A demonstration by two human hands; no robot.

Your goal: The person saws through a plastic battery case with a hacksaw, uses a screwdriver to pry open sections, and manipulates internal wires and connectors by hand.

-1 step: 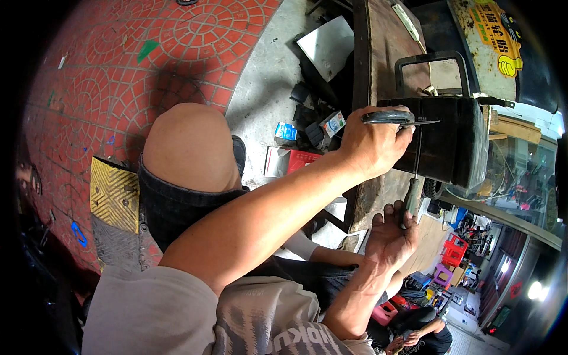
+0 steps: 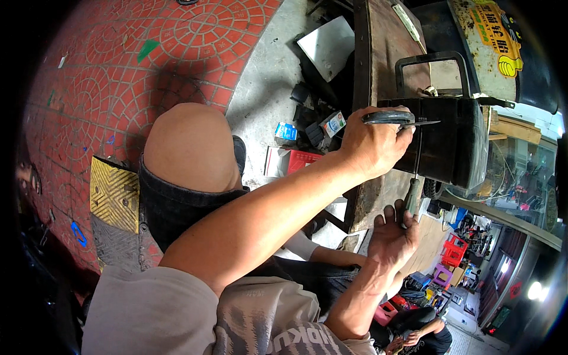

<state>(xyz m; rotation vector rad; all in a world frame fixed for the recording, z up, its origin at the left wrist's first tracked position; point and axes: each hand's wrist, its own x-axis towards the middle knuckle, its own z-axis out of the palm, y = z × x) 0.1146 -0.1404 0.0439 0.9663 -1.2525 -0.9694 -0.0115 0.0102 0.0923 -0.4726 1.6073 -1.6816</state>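
My left hand (image 2: 376,142) is closed around the dark looped handle of what looks like scissors (image 2: 387,118). A short, thin blade points right, in front of a black box (image 2: 447,142) with a raised carry handle. Lower down, my right hand (image 2: 391,236) has its palm turned up and its fingers curled about the grey-green handle of a screwdriver (image 2: 413,192). The screwdriver's thin shaft runs up along the box face towards the left hand's fingers. Whether its tip touches the box, I cannot tell.
The box rests on a worn wooden bench (image 2: 376,204). Small cartons (image 2: 286,131) and dark parts lie on the concrete beside it. Red paving (image 2: 195,35) and a yellow ramp block (image 2: 115,192) are at left. Another person (image 2: 414,334) sits at lower right, near red stools (image 2: 454,251).
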